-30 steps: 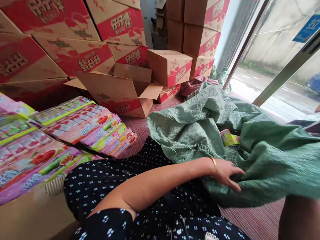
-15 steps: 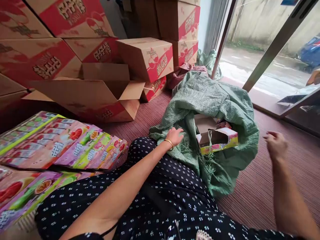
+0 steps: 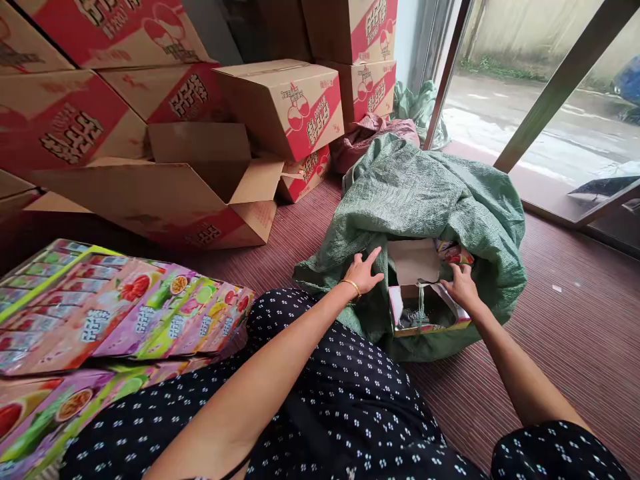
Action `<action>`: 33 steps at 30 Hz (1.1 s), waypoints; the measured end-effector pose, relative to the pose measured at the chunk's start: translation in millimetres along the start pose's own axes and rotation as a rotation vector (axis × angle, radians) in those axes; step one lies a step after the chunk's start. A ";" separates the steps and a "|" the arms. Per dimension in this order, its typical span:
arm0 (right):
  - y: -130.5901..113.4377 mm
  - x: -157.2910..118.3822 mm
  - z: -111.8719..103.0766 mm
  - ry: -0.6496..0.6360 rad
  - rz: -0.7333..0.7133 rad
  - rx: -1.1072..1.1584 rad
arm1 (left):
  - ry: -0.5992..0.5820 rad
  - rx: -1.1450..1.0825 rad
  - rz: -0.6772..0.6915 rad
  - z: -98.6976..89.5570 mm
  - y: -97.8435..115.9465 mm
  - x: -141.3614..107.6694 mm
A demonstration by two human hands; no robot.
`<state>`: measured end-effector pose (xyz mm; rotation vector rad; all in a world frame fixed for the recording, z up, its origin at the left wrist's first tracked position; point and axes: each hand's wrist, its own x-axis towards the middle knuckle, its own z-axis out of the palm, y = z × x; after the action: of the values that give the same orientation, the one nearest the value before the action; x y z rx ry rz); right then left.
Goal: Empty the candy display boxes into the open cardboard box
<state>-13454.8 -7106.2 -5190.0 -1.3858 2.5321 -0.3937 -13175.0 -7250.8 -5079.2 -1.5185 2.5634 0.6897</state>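
Observation:
A green woven sack point(image 3: 400, 193) lies in front of my knees, its mouth turned toward me. In the mouth sits a torn-open colourful cardboard box point(image 3: 430, 328), with loose green threads hanging over it. My left hand point(image 3: 363, 273), wearing a bracelet, has its fingers spread against the sack's rim, left of the box. My right hand point(image 3: 461, 288) is at the box's right side, fingers curled on its torn edge; the fingertips are partly hidden. Just behind those fingers a small colourful packet point(image 3: 453, 253) shows inside the sack.
Display boxes of colourful packets point(image 3: 130, 300) lie at my left. Beyond them is an open carton point(image 3: 165, 200), with stacked red-and-brown cartons point(image 3: 295, 100) behind. A reddish sack point(image 3: 373, 137) lies farther back. A glass door frame point(image 3: 530, 93) stands at the right.
My right hand has come in from the right to the box's edge. My left hand has shifted slightly right, fingers wider. The box's front has moved down, and the sack's near edge has folded under.

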 end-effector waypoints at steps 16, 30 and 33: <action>-57.1 -4.9 47.8 0.146 -0.395 -0.404 | 0.299 -0.189 0.150 -75.1 20.2 101.5; -78.0 40.1 -96.6 0.010 -0.148 -0.371 | 0.552 -0.157 0.289 -141.9 2.7 106.4; -113.6 79.1 -113.2 0.037 0.001 -0.309 | 0.627 -0.148 0.303 -148.8 4.5 106.9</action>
<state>-13443.9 -7218.0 -5050.8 -1.4905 2.7111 -0.0255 -13209.8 -7398.2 -4975.9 -1.6062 3.3239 0.4898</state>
